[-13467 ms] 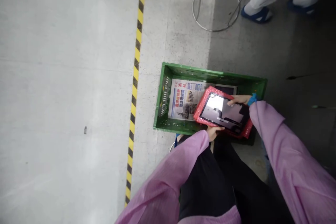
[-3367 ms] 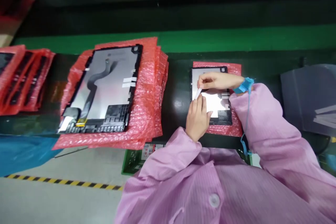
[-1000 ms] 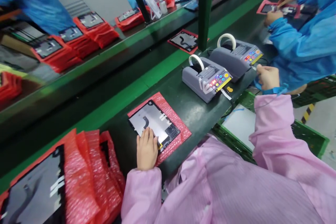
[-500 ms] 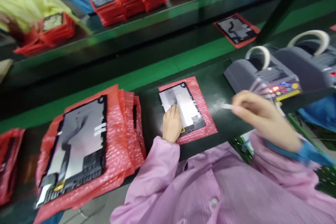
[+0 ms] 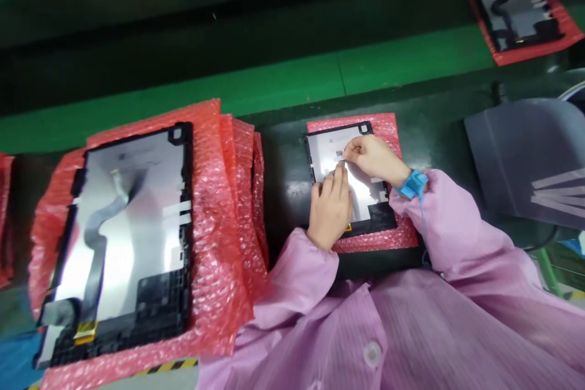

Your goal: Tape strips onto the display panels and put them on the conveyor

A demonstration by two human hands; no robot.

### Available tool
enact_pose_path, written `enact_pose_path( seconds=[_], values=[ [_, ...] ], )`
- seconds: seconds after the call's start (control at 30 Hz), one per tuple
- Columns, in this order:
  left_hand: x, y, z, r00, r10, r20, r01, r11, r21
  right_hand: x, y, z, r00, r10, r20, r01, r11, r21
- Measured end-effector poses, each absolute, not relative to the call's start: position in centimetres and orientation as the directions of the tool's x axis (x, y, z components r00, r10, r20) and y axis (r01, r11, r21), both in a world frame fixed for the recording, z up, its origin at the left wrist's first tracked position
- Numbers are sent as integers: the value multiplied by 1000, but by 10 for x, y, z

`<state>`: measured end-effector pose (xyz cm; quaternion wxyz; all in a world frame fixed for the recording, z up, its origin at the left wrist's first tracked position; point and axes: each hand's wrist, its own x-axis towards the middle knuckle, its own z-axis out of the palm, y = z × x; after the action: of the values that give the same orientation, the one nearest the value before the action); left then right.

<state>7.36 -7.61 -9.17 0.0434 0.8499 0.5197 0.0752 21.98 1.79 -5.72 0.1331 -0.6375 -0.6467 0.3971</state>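
A display panel (image 5: pixel 359 210) with a silvery back and black frame lies on a red bubble-wrap sleeve (image 5: pixel 388 128) in front of me. My left hand (image 5: pixel 331 204) rests on the panel with its fingers extended, the tips pressing near the upper end of the dark ribbon cable, which is mostly covered. Right beside those fingertips, my right hand (image 5: pixel 372 158) pinches a short strip of white tape (image 5: pixel 339 155) low against the panel. The strip is partly hidden by the fingers. A blue strap circles my right wrist.
A larger-looking panel (image 5: pixel 132 219) lies on a stack of red bubble-wrap sleeves (image 5: pixel 219 268) at left. Another panel (image 5: pixel 514 6) in a red sleeve sits at the far right. A grey tape dispenser (image 5: pixel 516 152) with white strips stuck on it stands at right.
My right hand has moved left from beside the tape dispenser to the panel, bringing the tape strip. The left hand stays on the panel. The view has shifted down and closer.
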Motion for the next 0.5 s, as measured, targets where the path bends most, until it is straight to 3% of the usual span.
enact_pose_path(
  seconds=[0.23,0.5],
  values=[
    [74,-77,-87,460,886,62,882,-463,88,215,18,-55,-117,937,-329,781,-118,-613],
    [73,-77,-91,460,887,52,880,-463,108,221,19,-65,-149,936,-319,696,-130,-706]
  ],
)
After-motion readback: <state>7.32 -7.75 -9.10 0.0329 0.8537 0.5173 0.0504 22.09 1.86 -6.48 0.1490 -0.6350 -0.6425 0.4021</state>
